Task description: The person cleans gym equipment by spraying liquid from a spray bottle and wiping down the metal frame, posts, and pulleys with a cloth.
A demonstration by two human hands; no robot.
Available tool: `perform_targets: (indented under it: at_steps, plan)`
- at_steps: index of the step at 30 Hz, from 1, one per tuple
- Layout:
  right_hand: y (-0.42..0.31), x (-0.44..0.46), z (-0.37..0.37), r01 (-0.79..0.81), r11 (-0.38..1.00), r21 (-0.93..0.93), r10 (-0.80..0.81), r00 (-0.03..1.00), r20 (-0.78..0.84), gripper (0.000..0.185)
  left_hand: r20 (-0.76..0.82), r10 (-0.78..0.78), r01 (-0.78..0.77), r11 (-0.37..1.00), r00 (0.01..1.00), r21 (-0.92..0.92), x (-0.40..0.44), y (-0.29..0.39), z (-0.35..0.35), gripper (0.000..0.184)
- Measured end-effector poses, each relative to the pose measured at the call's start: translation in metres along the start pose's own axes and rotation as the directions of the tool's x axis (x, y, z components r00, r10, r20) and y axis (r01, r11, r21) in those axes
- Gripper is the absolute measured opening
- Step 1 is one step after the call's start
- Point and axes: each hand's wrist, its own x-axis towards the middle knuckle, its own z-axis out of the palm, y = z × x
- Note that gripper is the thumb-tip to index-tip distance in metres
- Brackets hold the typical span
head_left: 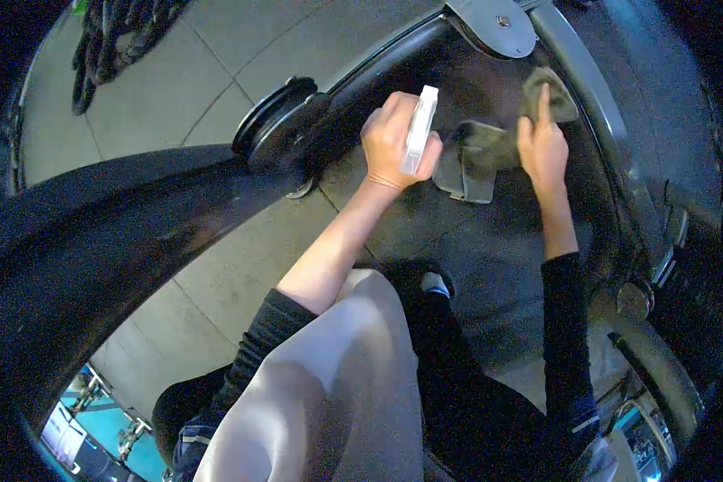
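My left hand [395,143] is closed around a narrow white spray bottle [422,124], seen from above, its lower part hidden by my fingers. My right hand [545,153] presses a crumpled grey-green cloth [556,96] against a dark, glossy panel [490,88], with the index finger stretched along the cloth. Between my hands, below the panel, lie flat grey pieces [478,173] whose kind I cannot make out.
A silver curved rail [594,88] borders the panel on the right, and a rounded grey cap [502,28] sits at its top. A thick black arm [136,201] with a round disc joint [277,116] spans the left. Dark rope [120,40] lies on the tiled floor [217,72].
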Motion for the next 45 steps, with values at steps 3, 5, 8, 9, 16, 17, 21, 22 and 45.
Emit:
perform_targets:
  at_steps: [3,5,8,9,16,17,21,22,45]
  plan:
    - [0.019,-0.007,-0.009,0.125,0.985,0.117,-0.135,0.988,0.082,0.062,-0.041,0.010,-0.011,1.000,0.999,-0.016,-0.001,-0.007,0.004,0.024]
    - [0.009,-0.010,-0.010,0.201,0.961,0.190,-0.219,0.972,0.079,0.063,-0.026,0.008,-0.009,0.999,1.000,-0.033,0.000,-0.005,0.004,0.023]
    - [-0.039,-0.008,-0.021,0.359,0.929,0.088,-0.368,0.918,0.145,0.069,-0.022,0.003,-0.005,0.999,1.000,-0.052,0.002,-0.002,0.001,0.020]
    - [-0.049,-0.005,-0.016,0.349,0.933,0.087,-0.358,0.924,0.137,0.069,-0.020,0.020,-0.021,0.999,1.000,-0.049,0.001,-0.004,0.000,0.020]
    - [-0.049,0.027,0.007,0.359,0.929,-0.088,-0.350,0.931,0.104,0.066,0.014,-0.008,0.008,0.999,1.000,-0.046,-0.002,-0.004,-0.002,0.019]
    - [-0.037,0.026,0.012,0.384,0.920,-0.082,-0.384,0.923,0.022,0.063,-0.008,0.007,-0.007,0.998,1.000,-0.059,-0.002,-0.005,-0.001,0.018]
    - [-0.026,0.027,0.004,0.358,0.931,-0.070,-0.360,0.933,-0.015,0.057,-0.006,0.013,-0.014,1.000,1.000,-0.028,0.002,-0.004,-0.004,0.018]
    - [-0.022,0.027,0.003,0.354,0.933,-0.071,-0.356,0.935,-0.012,0.055,-0.005,0.011,-0.011,1.000,1.000,-0.028,0.002,-0.003,-0.005,0.018]
    - [0.031,-0.051,-0.022,-0.151,-0.739,0.657,0.016,0.970,0.241,0.034,0.307,-0.291,0.340,0.933,0.906,-0.119,0.077,0.010,0.030,0.024]
